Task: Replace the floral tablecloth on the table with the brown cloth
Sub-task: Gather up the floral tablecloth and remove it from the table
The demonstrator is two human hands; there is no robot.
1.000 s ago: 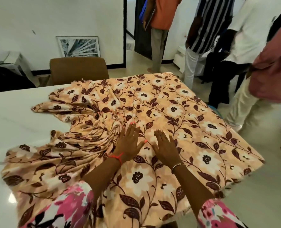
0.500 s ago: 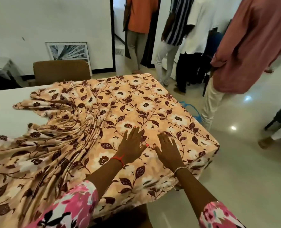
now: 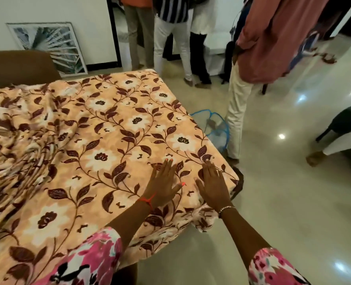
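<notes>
The floral tablecloth (image 3: pixel 113 128), peach with white flowers and dark brown leaves, covers the table's right end and lies bunched in folds at the left. My left hand (image 3: pixel 164 182) presses flat on it with straight fingers, close to the near right corner. My right hand (image 3: pixel 213 184) lies flat beside it, fingers straight, right at the corner where the cloth hangs over the edge. No plain brown cloth is in view.
A brown chair back (image 3: pixel 20 66) stands behind the table's far left. A blue mesh basket (image 3: pixel 215 128) sits on the floor by the right edge. Several people stand on the shiny floor, one in a rust shirt (image 3: pixel 277 38) close by. A framed picture (image 3: pixel 49 46) leans on the wall.
Both hands have slid rightward across the cloth toward the near right corner, staying flat. The view has swung right, so the bare white tabletop at the left is no longer seen.
</notes>
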